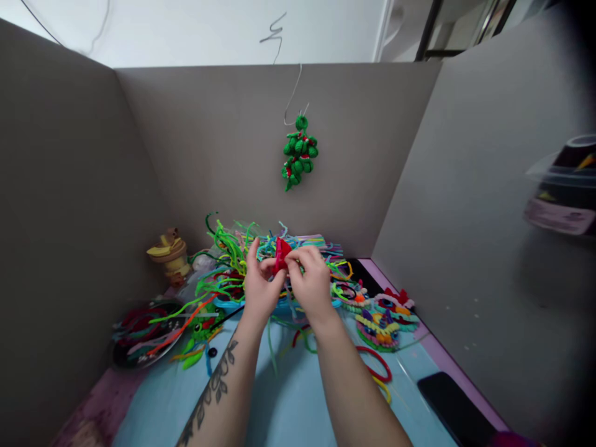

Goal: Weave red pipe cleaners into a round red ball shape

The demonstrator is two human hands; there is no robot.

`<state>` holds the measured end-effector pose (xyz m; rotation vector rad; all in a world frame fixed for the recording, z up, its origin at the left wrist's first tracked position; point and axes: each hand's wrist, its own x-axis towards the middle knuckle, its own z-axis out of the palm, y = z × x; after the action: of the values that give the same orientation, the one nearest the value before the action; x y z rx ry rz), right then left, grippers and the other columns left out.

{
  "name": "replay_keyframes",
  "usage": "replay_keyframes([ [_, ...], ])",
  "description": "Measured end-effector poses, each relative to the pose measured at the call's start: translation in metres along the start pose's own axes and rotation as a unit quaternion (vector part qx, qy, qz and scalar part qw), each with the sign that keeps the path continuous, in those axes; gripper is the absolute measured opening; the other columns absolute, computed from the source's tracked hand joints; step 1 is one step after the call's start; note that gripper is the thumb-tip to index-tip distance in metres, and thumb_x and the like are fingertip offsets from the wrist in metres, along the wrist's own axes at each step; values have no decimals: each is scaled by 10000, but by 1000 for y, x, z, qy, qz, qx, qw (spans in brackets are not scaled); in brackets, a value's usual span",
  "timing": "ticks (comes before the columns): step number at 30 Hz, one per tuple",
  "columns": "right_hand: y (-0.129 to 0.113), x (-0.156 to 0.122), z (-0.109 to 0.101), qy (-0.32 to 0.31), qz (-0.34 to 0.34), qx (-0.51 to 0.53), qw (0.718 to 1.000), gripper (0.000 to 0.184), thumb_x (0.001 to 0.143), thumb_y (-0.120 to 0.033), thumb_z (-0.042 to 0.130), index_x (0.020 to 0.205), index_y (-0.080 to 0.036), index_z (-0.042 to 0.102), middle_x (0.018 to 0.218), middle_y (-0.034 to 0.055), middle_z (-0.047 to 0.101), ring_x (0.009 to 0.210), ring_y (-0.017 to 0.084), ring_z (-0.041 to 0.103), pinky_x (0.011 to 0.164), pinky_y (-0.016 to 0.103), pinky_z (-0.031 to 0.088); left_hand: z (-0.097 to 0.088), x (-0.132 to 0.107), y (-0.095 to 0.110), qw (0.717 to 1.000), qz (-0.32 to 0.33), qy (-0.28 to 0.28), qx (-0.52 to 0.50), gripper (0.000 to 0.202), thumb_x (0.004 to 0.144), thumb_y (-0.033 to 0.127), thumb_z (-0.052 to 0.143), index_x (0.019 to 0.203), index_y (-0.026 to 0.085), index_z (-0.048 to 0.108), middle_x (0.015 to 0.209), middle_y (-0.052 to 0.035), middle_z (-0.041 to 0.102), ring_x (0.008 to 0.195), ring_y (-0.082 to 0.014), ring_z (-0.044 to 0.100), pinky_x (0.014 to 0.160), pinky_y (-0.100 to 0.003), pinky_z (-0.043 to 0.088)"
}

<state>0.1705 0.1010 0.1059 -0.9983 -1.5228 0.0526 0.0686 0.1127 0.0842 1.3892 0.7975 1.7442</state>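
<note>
Between my two hands is a small red piece (282,253), perhaps bent pipe cleaner; its exact form is too small to make out. My left hand (263,279) grips its left side between thumb and fingers, with the index finger raised. Pinched on its right side are the fingertips of my right hand (308,276). Just behind both hands, a heap of colourful pipe cleaners (228,248) spills over a blue tray (284,307). The tray's middle is partly hidden by my hands.
A dark bowl (121,357) of pipe cleaners and a green fuzzy figure (202,329) lie left. Fuzzy coloured figures (378,329) and a black phone (456,406) lie right. A green fuzzy ornament (300,152) hangs from a wire on the back panel (209,136). Grey panels enclose the sides.
</note>
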Motion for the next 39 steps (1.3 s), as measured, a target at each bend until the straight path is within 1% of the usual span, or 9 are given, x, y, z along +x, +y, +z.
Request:
replay_keyframes([
  [4, 6, 2, -7, 82, 4, -17, 996, 135, 839, -135, 500, 766, -197, 595, 821, 41, 566, 832, 190, 544, 777, 336, 448, 2, -1, -3, 999, -27, -19, -34, 900, 690, 122, 680, 1433, 219, 181, 816, -10, 694, 765, -125, 654, 805, -290, 496],
  [8, 5, 3, -11, 101, 4, -9, 995, 123, 830, -138, 514, 749, -198, 585, 802, 35, 559, 816, 188, 542, 763, 337, 451, 3, -1, -1, 999, -42, 4, -32, 891, 684, 143, 697, 1426, 227, 211, 814, -6, 689, 771, -129, 658, 799, -293, 505],
  [12, -4, 2, -10, 40, 27, 119, 992, 116, 838, -174, 532, 734, -208, 569, 846, 33, 600, 829, 180, 573, 774, 330, 465, 1, 2, 5, 994, -49, 77, -55, 858, 669, 168, 724, 1400, 217, 277, 816, -7, 682, 768, -126, 654, 805, -289, 497],
  [15, -10, 0, -7, -66, 98, 297, 948, 108, 878, -261, 511, 786, -221, 550, 879, 27, 647, 730, 154, 602, 697, 307, 492, -1, 3, 7, 989, -54, 112, -81, 810, 661, 185, 736, 1363, 215, 333, 827, -6, 668, 751, -113, 646, 766, -252, 488],
  [18, -10, -1, -3, -100, 123, 386, 909, 131, 887, -328, 514, 821, -222, 553, 851, 22, 651, 752, 151, 609, 739, 311, 493, 0, 2, 6, 988, -68, 113, -83, 769, 661, 197, 741, 1332, 202, 365, 784, 8, 651, 704, -98, 635, 712, -216, 475],
  [25, 4, 0, -4, -78, 112, 395, 908, 176, 871, -366, 538, 784, -214, 530, 715, -7, 572, 659, 134, 538, 652, 273, 449, 12, -3, 10, 968, -160, 54, -185, 727, 633, 183, 751, 1273, 201, 408, 770, 0, 660, 671, -109, 640, 679, -233, 485],
  [31, 6, 1, -10, -42, 104, 410, 905, 153, 878, -312, 531, 764, -216, 496, 642, -35, 509, 574, 107, 472, 566, 238, 389, 19, -8, 16, 955, -163, 42, -245, 559, 672, 210, 716, 1175, 240, 476, 834, 8, 640, 716, -110, 623, 689, -258, 500],
  [36, 4, 1, -20, -138, 106, 364, 915, 224, 878, -353, 514, 712, -206, 485, 603, -35, 459, 551, 110, 418, 530, 239, 354, 21, -10, 18, 960, -171, 105, -198, 622, 652, 268, 742, 1202, 234, 454, 772, 22, 621, 645, -106, 605, 636, -237, 486],
  [39, 3, 1, -21, -158, 114, 355, 914, 247, 873, -387, 507, 703, -210, 480, 586, -36, 459, 543, 114, 414, 530, 244, 353, 20, -9, 15, 969, -143, 118, -164, 650, 638, 227, 748, 1214, 234, 447, 727, 43, 599, 598, -85, 583, 625, -215, 474],
])
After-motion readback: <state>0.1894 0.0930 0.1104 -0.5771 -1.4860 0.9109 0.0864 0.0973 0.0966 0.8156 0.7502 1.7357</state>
